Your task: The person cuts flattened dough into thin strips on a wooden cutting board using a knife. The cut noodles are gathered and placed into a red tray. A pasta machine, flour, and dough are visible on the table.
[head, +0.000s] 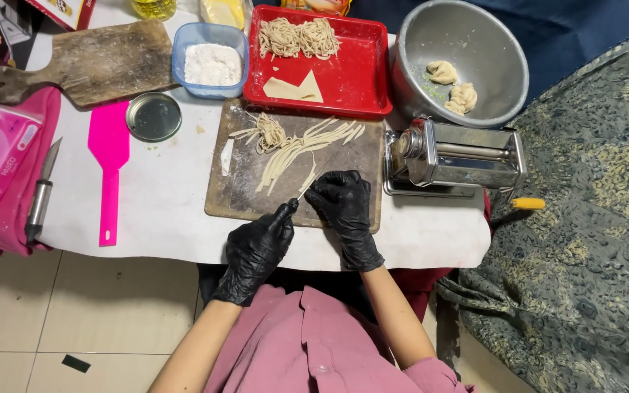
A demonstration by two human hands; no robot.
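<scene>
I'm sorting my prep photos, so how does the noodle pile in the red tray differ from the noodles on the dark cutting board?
The tray noodles lie in two neat curled nests; the board noodles are mostly loose, straight strips with one small nest. The tray noodles sit beside flat dough sheets; the board noodles lie near the gloved hands. Both look pale beige.
</scene>
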